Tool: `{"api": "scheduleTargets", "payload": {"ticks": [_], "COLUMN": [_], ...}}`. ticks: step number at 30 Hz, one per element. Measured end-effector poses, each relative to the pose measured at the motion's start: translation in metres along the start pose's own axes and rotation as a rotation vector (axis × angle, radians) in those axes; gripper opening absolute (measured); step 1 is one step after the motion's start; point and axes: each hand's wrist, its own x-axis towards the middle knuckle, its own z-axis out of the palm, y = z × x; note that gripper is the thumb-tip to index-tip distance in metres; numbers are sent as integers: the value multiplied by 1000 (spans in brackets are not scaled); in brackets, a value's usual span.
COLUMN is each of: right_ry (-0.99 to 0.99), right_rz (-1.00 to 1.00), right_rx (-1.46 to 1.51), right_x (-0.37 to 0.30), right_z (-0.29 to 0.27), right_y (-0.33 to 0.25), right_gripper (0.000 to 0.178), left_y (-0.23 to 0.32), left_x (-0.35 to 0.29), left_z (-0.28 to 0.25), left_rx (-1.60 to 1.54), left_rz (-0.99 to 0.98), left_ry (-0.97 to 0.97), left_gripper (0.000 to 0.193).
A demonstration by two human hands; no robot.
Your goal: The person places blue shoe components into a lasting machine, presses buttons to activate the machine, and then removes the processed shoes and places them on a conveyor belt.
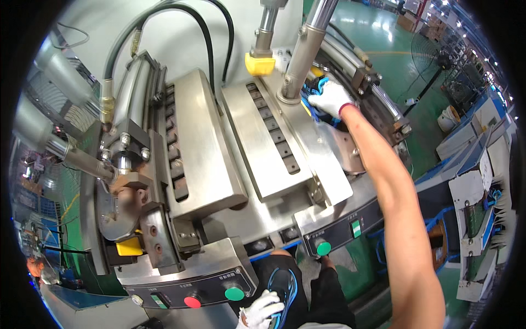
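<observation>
Over my lap, at the lower edge, my left hand point(262, 311) in a white glove holds a dark shoe point(281, 282) with bright blue trim. Its fingers lie bent across the shoe's side. My right arm stretches far forward to the right station of a steel press machine point(338, 189). There my right hand point(332, 99), also gloved in white, grips a second dark shoe point(313, 86) with blue laces. That shoe sits behind a thick metal cylinder rod point(304, 55), which hides part of it.
A yellow pad point(259, 64) hangs from another rod beside my right hand. Left of it stands the machine's other station, with a yellow block point(129, 247). Control panels with green buttons point(234, 294) and a red button point(192, 302) face me. A floor fan point(441, 60) stands at the far right.
</observation>
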Motion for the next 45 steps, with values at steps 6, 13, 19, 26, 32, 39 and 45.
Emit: {"api": "scheduleTargets", "payload": {"ticks": [6,13,19,26,32,39,45], "right_ry": [-169,358,73,6,-139,884,1279], "right_rz": [48,-258,-271,-61,212,627,859], "right_rx": [-82,494,222,428,791,660,371], "right_x": [-3,-202,-384,-464,-667,-736,-752], "right_z": [-14,-61,21,-13,-80,-148,-252], "right_y": [-17,-91,-110,-105,-101,-6,223], "right_gripper": [64,73,82,96,116,99,68], "left_y": [-13,-20,-25,-4,104,291,279], "left_x": [2,2,6,10,50,49,39], "left_z": [2,7,17,38,122,299,330], "left_rx": [115,53,11,5,27,-163,-138], "left_rz": [84,157,288,87,311,1028,1206], "left_ry": [-37,21,7,134,52,-612,-710], "left_gripper": [36,35,38,27,31,49,54]}}
